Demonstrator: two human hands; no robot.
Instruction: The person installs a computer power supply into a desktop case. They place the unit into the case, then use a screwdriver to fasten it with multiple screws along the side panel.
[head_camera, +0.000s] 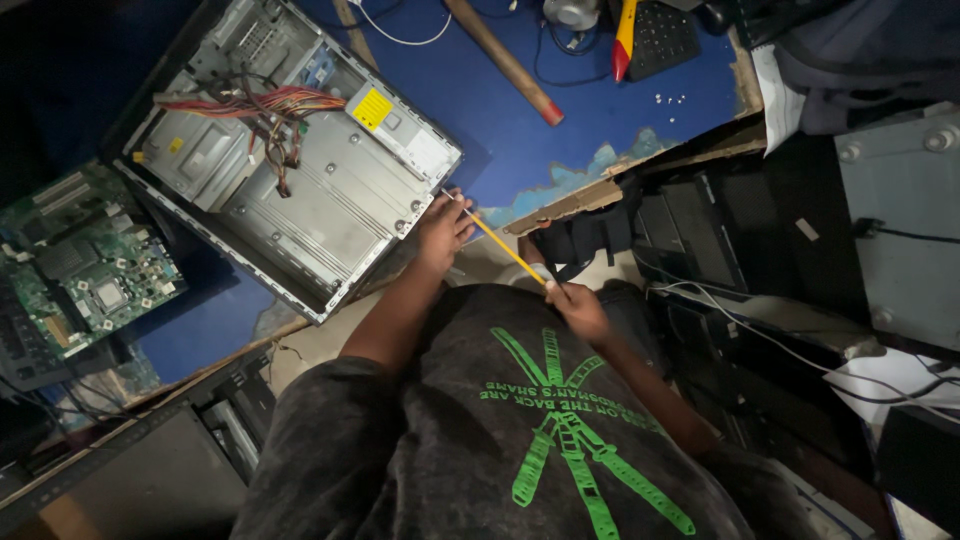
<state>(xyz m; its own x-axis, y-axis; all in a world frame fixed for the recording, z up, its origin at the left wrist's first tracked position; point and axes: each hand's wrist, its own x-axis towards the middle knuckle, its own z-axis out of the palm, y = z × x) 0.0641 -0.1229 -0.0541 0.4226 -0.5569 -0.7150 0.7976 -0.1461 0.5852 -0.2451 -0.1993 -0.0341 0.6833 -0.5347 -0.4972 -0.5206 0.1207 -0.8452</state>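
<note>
The left hand rests at the corner of the open case. Its fingers are together and pinch the tip of a thin yellow screwdriver, probably to guide the tip to a screw at the edge, though the view is dark there and I cannot see the screw itself. The right hand is closed around the other end of the tool, near the person's chest, so the shaft lies slanted between both hands, over the edge of the table.

The case is grey sheet metal with flat panels and small round rivets. It lies on its side so the inside faces up. A bundle of red, yellow and black wires crosses it, loose and curved. Left of the case lies a green board, flat, with small square chips. The table has a blue top, worn at the edge, where pale wood shows. A wooden handle with a red end lies on it, well apart from the hands.
</note>
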